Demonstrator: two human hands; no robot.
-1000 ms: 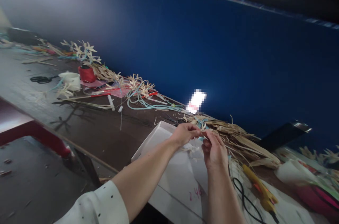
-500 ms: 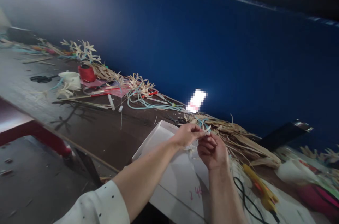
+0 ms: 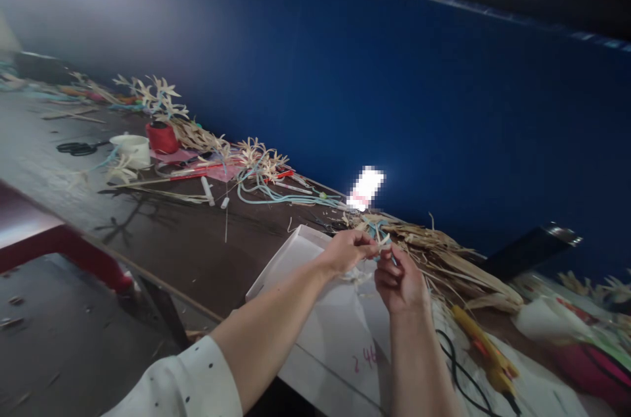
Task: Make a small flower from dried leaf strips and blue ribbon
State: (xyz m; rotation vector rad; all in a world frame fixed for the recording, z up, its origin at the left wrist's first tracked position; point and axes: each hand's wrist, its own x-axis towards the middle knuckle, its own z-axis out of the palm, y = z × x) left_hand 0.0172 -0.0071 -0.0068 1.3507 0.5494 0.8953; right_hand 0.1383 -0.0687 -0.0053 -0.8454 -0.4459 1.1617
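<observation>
Two hands, lower middle of the frame: left hand (image 3: 351, 251) pinches a pale fibre strip (image 3: 385, 241); right hand (image 3: 404, 280) is curled beside it, can't tell if gripping. Strip's end pokes out now, hidden a second ago, so probably mid-adjustment. Long axis slants, tip toward upper right.

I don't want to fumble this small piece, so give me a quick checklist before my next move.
1. Left hand has a grip on the pale strip: ok, pinched at the fingertips.
2. Right hand has a firm grip: cannot tell, its fingertips meet the strip but the contact is too small.
3. White box beneath the hands: ok.
4. Yellow glue gun apart from both hands: ok, lying to the right.
5. Glue gun cold: cannot tell.
6. Space beyond the hands uncluttered: not ok, dry husks are heaped there.
</observation>
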